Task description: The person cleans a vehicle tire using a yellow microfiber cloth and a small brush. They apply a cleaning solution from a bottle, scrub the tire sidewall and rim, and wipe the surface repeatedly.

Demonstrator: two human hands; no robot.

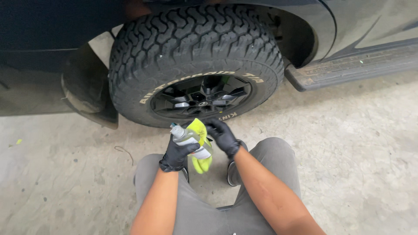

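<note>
I sit facing a large knobby tyre [191, 48] on a black wheel [202, 95] of a dark vehicle. My left hand [177, 154], in a black glove, grips a small clear bottle [188, 140] with a pale cap, tilted toward the left. A yellow-green cloth [200, 130] hangs behind the bottle between both hands. My right hand [223, 135], also gloved in black, pinches the cloth's upper edge just right of the bottle. Both hands hover in front of the tyre's lower sidewall, above my knees.
A black mud flap [87, 93] hangs left of the tyre. A side step [352, 65] runs along the vehicle at right. The concrete floor [357, 143] is stained. My grey trousers [209, 204] and a shoe [233, 174] fill the bottom centre.
</note>
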